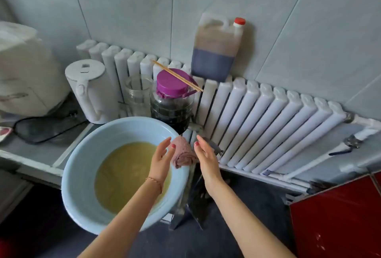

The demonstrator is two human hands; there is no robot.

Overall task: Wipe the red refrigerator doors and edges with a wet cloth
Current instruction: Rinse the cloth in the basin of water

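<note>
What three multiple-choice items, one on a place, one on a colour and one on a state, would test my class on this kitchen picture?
1. Where do the chopsticks lie?
A. In the basin
B. Across the lid of the dark jar
C. On the floor

2. What colour is the cap of the big jug on the radiator?
A. Red
B. Green
C. Black

3. How are the hands, left hand and right hand, placed?
A. Both in the water
B. Both gripping the kettle
C. Open, on either side of the pink cloth at the basin rim

Answers: 1 B, the sticks rest on the purple lid. 2 A, the cap shows red. 3 C, the fingers are spread with the rolled cloth between the palms.
</note>
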